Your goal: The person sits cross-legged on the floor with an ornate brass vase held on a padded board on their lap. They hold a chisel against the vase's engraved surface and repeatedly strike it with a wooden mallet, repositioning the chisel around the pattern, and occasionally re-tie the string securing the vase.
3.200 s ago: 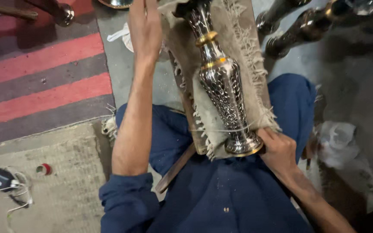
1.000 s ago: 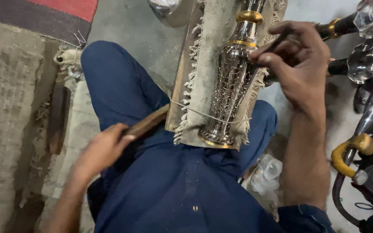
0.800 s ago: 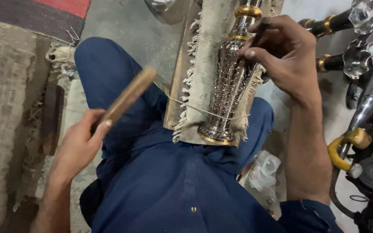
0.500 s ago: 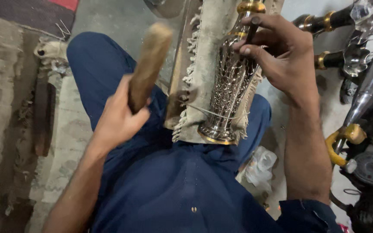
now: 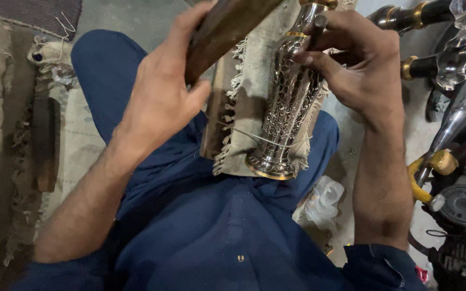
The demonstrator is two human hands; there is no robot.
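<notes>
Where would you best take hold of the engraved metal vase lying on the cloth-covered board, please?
Probably the narrow neck of the vase, from the right, where the right hand already rests. It is slim enough to close fingers around, while the wide foot is tied down by a cord.

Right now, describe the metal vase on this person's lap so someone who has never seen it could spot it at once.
Start at the blue-clothed lap, where a fringed burlap cloth lies over a wooden board. The vase lies on that cloth, tied down by a thin string. It alone is shiny silver, patterned all over, with gold bands at foot and neck.
</notes>
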